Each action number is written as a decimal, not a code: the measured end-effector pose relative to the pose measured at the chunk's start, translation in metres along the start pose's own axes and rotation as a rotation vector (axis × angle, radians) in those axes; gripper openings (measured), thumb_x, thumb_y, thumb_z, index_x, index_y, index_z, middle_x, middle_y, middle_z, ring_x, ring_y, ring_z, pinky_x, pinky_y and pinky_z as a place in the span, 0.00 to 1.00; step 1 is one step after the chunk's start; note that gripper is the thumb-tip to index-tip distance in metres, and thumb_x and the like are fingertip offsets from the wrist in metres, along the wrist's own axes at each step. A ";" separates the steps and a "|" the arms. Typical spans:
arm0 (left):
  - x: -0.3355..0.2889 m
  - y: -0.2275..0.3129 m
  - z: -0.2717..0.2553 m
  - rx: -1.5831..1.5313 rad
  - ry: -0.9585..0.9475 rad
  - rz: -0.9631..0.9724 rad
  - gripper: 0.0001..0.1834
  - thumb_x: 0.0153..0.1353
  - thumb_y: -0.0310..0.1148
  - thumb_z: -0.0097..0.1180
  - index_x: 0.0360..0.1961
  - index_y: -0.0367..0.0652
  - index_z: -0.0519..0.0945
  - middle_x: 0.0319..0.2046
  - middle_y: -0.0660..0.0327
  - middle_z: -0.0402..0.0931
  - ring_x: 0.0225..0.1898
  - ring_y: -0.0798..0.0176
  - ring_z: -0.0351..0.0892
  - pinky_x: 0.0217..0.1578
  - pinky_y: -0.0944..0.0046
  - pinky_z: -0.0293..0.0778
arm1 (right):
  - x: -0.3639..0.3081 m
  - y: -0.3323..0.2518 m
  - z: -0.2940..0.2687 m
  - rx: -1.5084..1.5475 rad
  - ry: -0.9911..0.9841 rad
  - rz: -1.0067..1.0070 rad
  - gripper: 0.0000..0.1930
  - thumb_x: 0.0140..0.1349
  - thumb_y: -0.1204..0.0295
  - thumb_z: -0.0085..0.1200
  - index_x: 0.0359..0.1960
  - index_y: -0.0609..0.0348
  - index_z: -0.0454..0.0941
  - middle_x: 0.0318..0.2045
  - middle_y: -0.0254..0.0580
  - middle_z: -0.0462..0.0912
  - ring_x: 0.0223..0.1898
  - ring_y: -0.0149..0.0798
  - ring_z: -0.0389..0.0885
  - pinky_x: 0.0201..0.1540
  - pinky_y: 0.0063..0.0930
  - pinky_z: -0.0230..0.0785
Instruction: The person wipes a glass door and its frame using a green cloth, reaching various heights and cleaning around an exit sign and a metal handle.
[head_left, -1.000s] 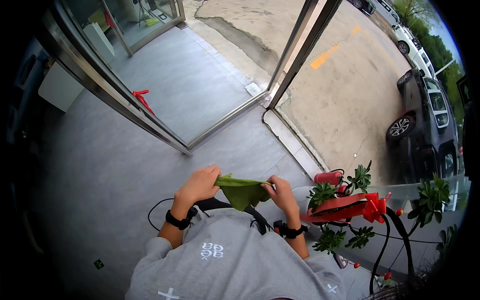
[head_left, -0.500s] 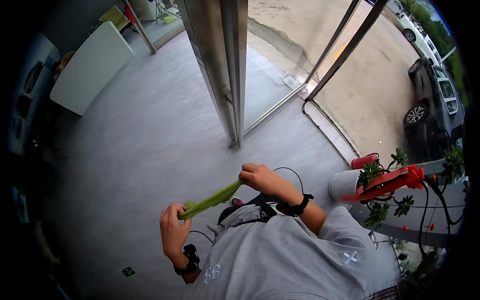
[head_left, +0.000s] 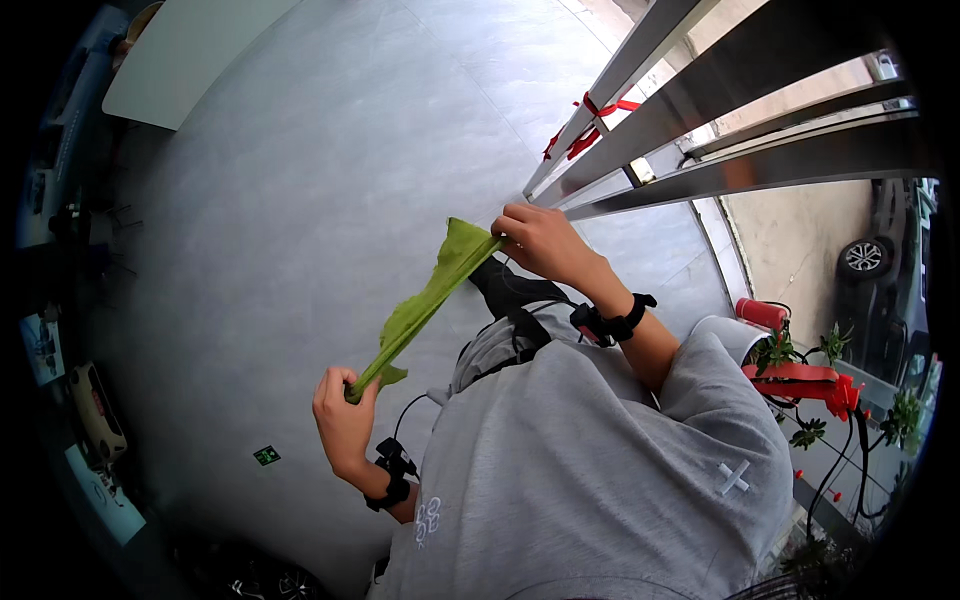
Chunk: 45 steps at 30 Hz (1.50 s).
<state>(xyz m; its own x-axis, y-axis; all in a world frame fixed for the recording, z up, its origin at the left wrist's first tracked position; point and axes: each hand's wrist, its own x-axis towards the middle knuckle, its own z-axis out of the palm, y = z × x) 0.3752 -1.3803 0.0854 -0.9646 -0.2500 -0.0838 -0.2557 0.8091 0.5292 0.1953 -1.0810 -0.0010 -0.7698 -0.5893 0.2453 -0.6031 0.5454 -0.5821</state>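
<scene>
A: Start at your fingers. Your bare left hand pinches a bunched end of the limp, bright-green fabric cloth, and your bare right hand grips the other end, so what might fail?

B: One end could slip. You have only a small gather of fabric at your left fingertips, so a hard pull from your right might drag it free.

A: And between your hands?

B: The cloth slants upward from left to right, drawn out in front of your body, with loose flaps along its edges. Let it slacken and those flaps could twist, leaving you a crumpled strip.

A: Check your wrists next. You wear a black, blocky strap on the left, and a thin, curved black cable runs close by it.

B: That cable could snag a flap if you reach wide.

A: Farther out?

B: The wide, grey metal door upright shows beyond your right knuckles; the gap can't be judged from this view, yet a careless swing could knock them. Off to your right, the white, rounded plant pot and the red, cylindrical fire extinguisher might catch your elbow if you turn that way.
</scene>
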 end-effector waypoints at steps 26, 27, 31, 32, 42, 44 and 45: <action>0.568 0.064 0.004 -0.042 -0.157 0.535 0.08 0.54 0.21 0.62 0.35 0.37 0.78 0.33 0.58 0.72 0.33 0.53 0.74 0.34 0.57 0.70 | 0.265 0.140 -0.075 -0.228 0.458 0.598 0.09 0.50 0.76 0.64 0.32 0.58 0.79 0.27 0.38 0.73 0.28 0.39 0.75 0.29 0.32 0.69; 0.593 0.072 0.007 -0.071 -0.149 0.566 0.08 0.54 0.21 0.62 0.35 0.37 0.78 0.33 0.58 0.72 0.33 0.53 0.74 0.34 0.57 0.70 | 0.274 0.144 -0.082 -0.266 0.477 0.599 0.09 0.50 0.76 0.64 0.32 0.58 0.79 0.27 0.38 0.73 0.28 0.39 0.75 0.29 0.32 0.69; 0.672 0.113 0.018 0.003 -0.208 0.819 0.06 0.54 0.22 0.62 0.34 0.38 0.79 0.33 0.58 0.72 0.33 0.55 0.73 0.32 0.57 0.69 | 0.287 0.145 -0.095 -0.370 0.595 0.789 0.08 0.50 0.77 0.65 0.33 0.58 0.81 0.28 0.38 0.73 0.29 0.38 0.75 0.29 0.33 0.70; 0.684 0.126 0.019 0.116 -0.226 0.878 0.06 0.54 0.23 0.62 0.34 0.39 0.80 0.33 0.59 0.72 0.34 0.55 0.73 0.32 0.57 0.68 | 0.288 0.147 -0.096 -0.398 0.600 0.806 0.08 0.50 0.76 0.65 0.33 0.58 0.81 0.29 0.38 0.73 0.30 0.38 0.75 0.30 0.33 0.70; 0.759 0.247 0.105 0.026 -0.526 1.012 0.06 0.65 0.26 0.53 0.41 0.39 0.79 0.12 0.58 0.73 0.12 0.59 0.72 0.18 0.60 0.66 | 0.288 0.193 -0.117 -0.627 0.875 1.123 0.13 0.54 0.73 0.61 0.43 0.48 0.85 0.19 0.37 0.73 0.20 0.41 0.73 0.23 0.33 0.66; 0.760 0.279 0.128 -0.222 -0.626 0.940 0.08 0.68 0.25 0.48 0.45 0.38 0.76 0.11 0.60 0.72 0.10 0.66 0.71 0.13 0.66 0.63 | 0.283 0.214 -0.128 -0.719 1.028 1.124 0.15 0.54 0.74 0.60 0.45 0.49 0.84 0.17 0.37 0.75 0.17 0.43 0.72 0.22 0.34 0.64; 0.762 0.296 0.136 -0.311 -0.613 0.988 0.09 0.69 0.26 0.45 0.47 0.37 0.75 0.10 0.62 0.71 0.10 0.70 0.71 0.12 0.69 0.62 | 0.281 0.224 -0.134 -0.753 1.125 1.121 0.16 0.55 0.75 0.60 0.47 0.50 0.83 0.17 0.38 0.76 0.15 0.44 0.72 0.21 0.34 0.64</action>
<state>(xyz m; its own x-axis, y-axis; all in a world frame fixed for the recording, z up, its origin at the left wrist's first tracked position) -0.4442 -1.2584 0.0632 -0.6270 0.7682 0.1295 0.5560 0.3248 0.7650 -0.1839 -1.0443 0.0416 -0.4057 0.7135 0.5713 0.5648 0.6871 -0.4570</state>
